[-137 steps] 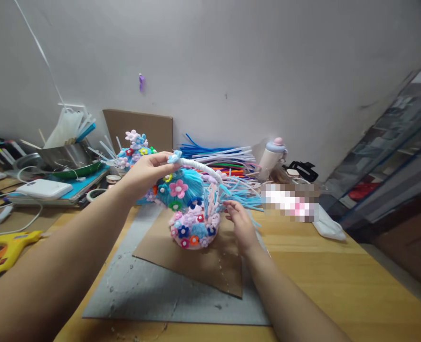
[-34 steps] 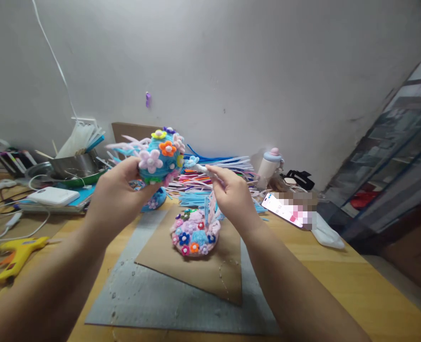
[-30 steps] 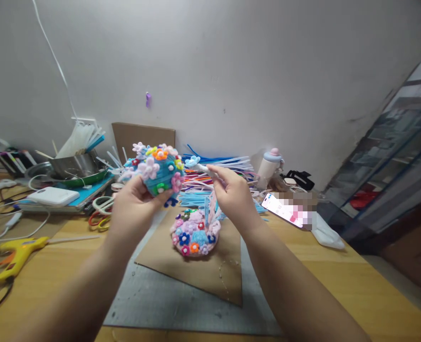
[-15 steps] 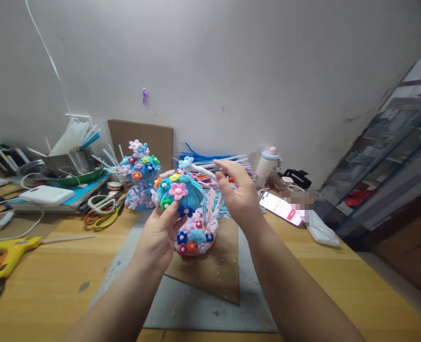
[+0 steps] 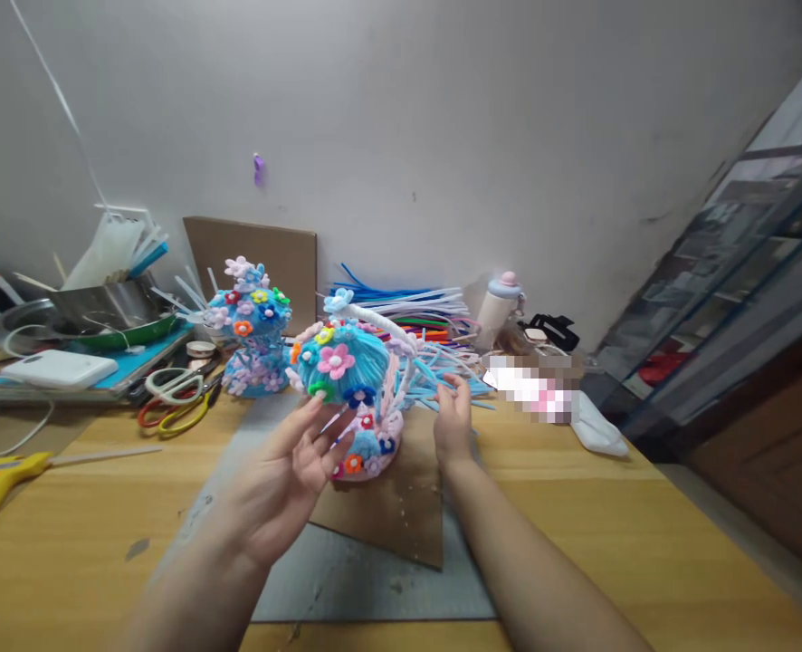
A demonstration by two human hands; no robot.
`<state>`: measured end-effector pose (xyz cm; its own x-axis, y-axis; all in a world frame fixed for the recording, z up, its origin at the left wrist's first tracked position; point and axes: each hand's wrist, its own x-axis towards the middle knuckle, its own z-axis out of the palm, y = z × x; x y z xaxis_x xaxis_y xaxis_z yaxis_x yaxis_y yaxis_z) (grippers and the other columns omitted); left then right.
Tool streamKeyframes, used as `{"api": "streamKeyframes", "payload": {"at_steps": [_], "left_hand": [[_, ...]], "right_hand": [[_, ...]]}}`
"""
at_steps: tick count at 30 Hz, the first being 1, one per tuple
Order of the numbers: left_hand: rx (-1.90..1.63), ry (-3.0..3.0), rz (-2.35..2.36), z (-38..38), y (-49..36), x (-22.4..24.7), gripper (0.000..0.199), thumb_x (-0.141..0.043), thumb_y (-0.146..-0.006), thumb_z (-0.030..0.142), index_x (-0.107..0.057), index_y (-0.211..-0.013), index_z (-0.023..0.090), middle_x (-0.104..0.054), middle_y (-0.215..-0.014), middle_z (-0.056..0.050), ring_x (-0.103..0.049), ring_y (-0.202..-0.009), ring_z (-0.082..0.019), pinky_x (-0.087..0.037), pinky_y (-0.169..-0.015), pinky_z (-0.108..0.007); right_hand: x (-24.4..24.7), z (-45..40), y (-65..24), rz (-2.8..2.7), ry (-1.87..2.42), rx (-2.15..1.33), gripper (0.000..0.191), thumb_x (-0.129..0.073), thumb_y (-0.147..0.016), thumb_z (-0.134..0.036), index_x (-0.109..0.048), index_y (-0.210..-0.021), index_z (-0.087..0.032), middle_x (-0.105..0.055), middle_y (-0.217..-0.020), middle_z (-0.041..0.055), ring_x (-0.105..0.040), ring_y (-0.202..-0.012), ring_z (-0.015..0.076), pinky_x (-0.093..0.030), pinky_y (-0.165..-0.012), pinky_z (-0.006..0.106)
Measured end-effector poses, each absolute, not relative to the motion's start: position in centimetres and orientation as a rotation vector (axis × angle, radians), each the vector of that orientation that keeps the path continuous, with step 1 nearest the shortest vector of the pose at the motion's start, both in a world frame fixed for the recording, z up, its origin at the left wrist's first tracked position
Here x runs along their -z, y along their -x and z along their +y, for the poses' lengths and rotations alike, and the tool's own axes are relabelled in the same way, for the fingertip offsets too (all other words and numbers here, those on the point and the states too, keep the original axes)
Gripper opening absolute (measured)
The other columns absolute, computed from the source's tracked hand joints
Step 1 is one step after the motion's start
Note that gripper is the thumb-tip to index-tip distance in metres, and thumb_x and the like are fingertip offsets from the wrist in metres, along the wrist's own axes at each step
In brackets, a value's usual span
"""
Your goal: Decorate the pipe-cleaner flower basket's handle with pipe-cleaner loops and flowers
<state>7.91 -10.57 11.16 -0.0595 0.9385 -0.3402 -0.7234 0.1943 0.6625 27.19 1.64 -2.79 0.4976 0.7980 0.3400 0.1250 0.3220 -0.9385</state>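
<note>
A pipe-cleaner craft piece [image 5: 353,362] stands on a brown cardboard sheet [image 5: 401,525]. It has a blue flowered dome, a white curved stem tipped with a light-blue flower, and a pink flowered base. My left hand [image 5: 292,471] is open below the dome, fingers apart; its fingertips reach the dome's lower edge, and whether they touch it I cannot tell. To the right of the piece is my right hand [image 5: 453,421], empty, with loosely bent fingers apart, close to light-blue pipe cleaners [image 5: 428,385].
A similar flowered craft piece [image 5: 248,317] stands behind on the left, near scissors [image 5: 187,407]. At far left lies a yellow glue gun [image 5: 7,480]. A bottle [image 5: 498,312], a partly blurred phone [image 5: 529,394] and a white plastic bag [image 5: 597,426] are on the right. A grey mat [image 5: 374,589] lies beneath the cardboard.
My right hand has left the white stem and moved down to the right of the piece. My left hand has loosened from the dome, its fingers now spread lower. The view has shifted slightly.
</note>
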Motion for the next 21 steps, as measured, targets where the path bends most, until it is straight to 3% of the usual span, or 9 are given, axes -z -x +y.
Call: {"api": "streamKeyframes", "payload": {"at_steps": [14, 21], "left_hand": [[-1.39, -0.294, 0.873, -10.8, -7.3, -10.5, 0.018, -0.055, -0.088, 0.015, -0.064, -0.104, 0.017, -0.066, -0.117, -0.009, -0.067, -0.102, -0.021, -0.061, -0.075, -0.03], [-1.348, -0.239, 0.875, -11.1, -8.7, -10.8, 0.014, -0.055, -0.088, 0.014, -0.065, -0.097, 0.016, -0.067, -0.11, -0.009, -0.069, -0.092, -0.018, -0.061, -0.068, -0.027]], "right_hand": [[3.3, 2.1, -27.3, -1.033, 1.207, -0.658, 0.032, -0.046, -0.083, -0.04, -0.051, -0.109, -0.022, -0.056, -0.114, 0.0078, -0.054, -0.103, 0.0217, -0.042, -0.09, 0.036], [3.6, 2.3, -27.5, -1.059, 1.207, -0.63, 0.034, -0.047, -0.082, -0.038, -0.053, -0.109, -0.019, -0.058, -0.11, 0.009, -0.054, -0.097, 0.0221, -0.042, -0.085, 0.036]]}}
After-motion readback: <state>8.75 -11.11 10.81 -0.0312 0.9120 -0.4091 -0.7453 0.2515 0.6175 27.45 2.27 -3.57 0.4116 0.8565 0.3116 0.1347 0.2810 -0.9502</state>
